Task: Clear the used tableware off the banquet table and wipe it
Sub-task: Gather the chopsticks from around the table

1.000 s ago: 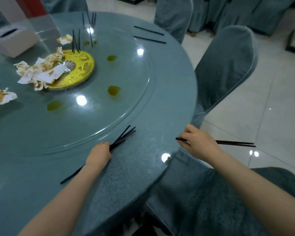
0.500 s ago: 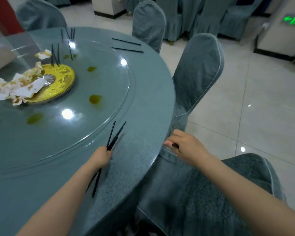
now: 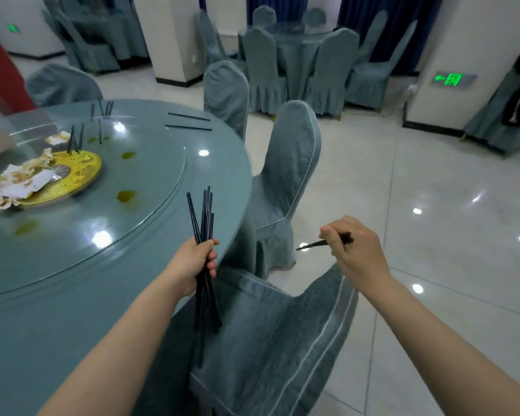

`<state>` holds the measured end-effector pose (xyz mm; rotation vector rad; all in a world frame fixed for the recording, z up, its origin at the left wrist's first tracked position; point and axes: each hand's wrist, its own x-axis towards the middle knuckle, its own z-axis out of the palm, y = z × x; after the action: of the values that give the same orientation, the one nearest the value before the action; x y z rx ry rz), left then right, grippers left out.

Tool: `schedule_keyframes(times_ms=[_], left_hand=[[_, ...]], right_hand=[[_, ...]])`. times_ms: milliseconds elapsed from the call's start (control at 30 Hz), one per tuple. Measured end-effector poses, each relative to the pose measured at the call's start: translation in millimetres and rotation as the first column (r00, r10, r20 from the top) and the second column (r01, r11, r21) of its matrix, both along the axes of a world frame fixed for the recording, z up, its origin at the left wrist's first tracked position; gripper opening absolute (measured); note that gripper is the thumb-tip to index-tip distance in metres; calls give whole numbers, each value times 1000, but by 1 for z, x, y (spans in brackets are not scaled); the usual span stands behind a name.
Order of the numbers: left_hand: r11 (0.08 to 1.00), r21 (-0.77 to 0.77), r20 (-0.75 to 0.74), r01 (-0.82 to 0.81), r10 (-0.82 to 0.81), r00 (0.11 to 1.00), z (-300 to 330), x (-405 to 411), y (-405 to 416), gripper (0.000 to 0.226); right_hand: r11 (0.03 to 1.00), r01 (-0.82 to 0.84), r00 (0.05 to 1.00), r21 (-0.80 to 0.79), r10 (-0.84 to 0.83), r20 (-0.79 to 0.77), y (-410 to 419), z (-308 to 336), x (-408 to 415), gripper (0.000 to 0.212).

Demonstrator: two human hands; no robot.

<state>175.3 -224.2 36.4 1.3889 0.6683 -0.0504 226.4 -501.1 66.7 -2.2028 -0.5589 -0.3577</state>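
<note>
My left hand (image 3: pixel 192 265) grips a bundle of several black chopsticks (image 3: pixel 204 217), held upright just off the near edge of the round teal banquet table (image 3: pixel 72 295). Out over the floor to the right, my right hand (image 3: pixel 353 250) holds a pair of black chopsticks (image 3: pixel 312 244) pointing left. More chopsticks lie on the table: two (image 3: pixel 188 121) at the far rim and several (image 3: pixel 101 115) further left. Crumpled soiled napkins (image 3: pixel 15 181) lie on and beside a gold centre disc (image 3: pixel 72 172) on the glass turntable (image 3: pixel 150 181), which carries yellow sauce spots (image 3: pixel 126 196).
Two covered chairs stand close to the table edge, one (image 3: pixel 285 181) to the right and one (image 3: pixel 270 340) right below my arms. Another chair (image 3: pixel 225 94) stands at the far side. More covered tables and chairs (image 3: pixel 297 61), pillars and shiny tiled floor (image 3: pixel 433 220) fill the room.
My left hand has lifted its bundle of chopsticks off the table and turned it upright. My right hand has drawn its pair away from the table edge, and my view has swung right.
</note>
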Motion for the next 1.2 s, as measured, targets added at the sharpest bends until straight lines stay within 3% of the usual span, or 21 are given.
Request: schedule_keyframes(times_ms=[100, 167, 367, 500, 700, 1000, 1200], left_hand=[[996, -86, 73, -3, 9, 997, 20, -4, -68, 12], [987, -159, 120, 5, 15, 993, 30, -4, -111, 13], [929, -366, 126, 55, -9, 992, 49, 9, -239, 12], [916, -383, 111, 119, -83, 990, 55, 31, -320, 20], [859, -470, 30, 206, -217, 976, 43, 71, -401, 16], [707, -703, -61, 73, -162, 985, -3, 194, -468, 31], [712, -679, -60, 179, -296, 953, -9, 319, -499, 37]], right_hand=[[993, 23, 999, 117, -19, -42, -65, 11, -16, 21], [984, 67, 997, 163, -61, -38, -107, 18, -25, 14], [945, 185, 983, 269, -177, -53, -222, 35, -54, 21], [947, 222, 972, 231, -234, 25, -280, 42, -58, 16], [917, 255, 966, 305, -255, -43, -330, 22, -39, 20], [947, 246, 966, 205, -223, -130, -377, -17, 78, 26], [955, 243, 963, 172, -216, -164, -400, -13, 197, 25]])
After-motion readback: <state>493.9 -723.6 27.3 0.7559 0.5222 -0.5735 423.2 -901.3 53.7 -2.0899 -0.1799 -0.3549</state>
